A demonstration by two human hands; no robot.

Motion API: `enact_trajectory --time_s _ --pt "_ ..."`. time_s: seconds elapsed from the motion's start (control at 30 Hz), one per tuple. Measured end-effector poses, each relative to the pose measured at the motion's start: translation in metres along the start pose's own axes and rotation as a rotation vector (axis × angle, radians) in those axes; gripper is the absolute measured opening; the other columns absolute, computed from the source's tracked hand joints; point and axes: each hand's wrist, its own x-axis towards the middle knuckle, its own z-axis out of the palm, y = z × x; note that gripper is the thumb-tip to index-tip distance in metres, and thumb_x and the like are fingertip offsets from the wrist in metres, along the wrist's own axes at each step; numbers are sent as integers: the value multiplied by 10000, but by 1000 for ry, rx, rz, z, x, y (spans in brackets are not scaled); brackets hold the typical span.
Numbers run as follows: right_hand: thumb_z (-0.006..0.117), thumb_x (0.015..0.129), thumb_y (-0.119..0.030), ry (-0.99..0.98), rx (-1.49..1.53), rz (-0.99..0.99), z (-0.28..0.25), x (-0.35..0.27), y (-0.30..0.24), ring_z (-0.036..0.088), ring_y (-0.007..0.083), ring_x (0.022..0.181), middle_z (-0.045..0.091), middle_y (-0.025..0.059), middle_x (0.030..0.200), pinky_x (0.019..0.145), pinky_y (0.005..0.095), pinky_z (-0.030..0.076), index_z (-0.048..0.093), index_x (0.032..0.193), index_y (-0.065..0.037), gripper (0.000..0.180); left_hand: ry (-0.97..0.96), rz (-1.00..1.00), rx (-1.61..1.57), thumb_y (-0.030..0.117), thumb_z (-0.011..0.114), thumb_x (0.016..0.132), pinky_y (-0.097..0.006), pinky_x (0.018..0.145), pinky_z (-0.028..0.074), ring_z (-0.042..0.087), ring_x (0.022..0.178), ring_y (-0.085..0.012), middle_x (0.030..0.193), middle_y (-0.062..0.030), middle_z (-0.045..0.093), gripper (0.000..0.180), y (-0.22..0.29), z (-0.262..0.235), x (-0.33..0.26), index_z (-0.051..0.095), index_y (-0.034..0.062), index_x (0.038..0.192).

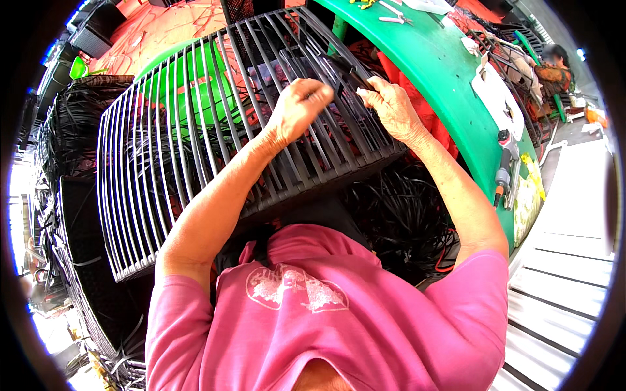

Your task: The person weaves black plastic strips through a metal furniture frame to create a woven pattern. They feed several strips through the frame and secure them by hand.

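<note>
A frame strung with dark parallel strips [195, 98] lies slanted before me, reaching from my left to the green table. Over its right part hovers my left hand [301, 109], its fingers curled and smeared by motion, so any hold is unclear. Close to the frame's right end is my right hand [393, 112], thumb and forefinger pinched on what looks like a black strip [352, 70]. Around both hands the strips cross and bunch more densely, and single ends are hard to tell apart.
A curved green table [450, 85] borders the right side, bearing a power tool [503, 171] and pliers [396, 18]. Loose black strips [398, 215] heap below the frame. A green chair [195, 85] shows through it. A person [554, 68] sits at far right, near a white slatted surface [561, 280].
</note>
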Motion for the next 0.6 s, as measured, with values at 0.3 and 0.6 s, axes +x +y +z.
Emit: enact_trajectory --time_s 0.3,0.6 --pt "599 821 -268 38 -725 -50 19 6 -15 601 245 557 601 73 610 621 389 356 569 821 -82 189 -192 43 904 294 547 772 -412 734 316 513 824 -257 633 -96 611 303 -16 30 8 622 61 593" --pt "580 825 -291 -180 -827 22 24 7 -14 626 259 600 627 122 637 710 416 335 559 799 -46 246 73 41 667 251 660 742 -386 760 362 507 826 -243 699 -87 585 236 -17 37 3 608 24 706"
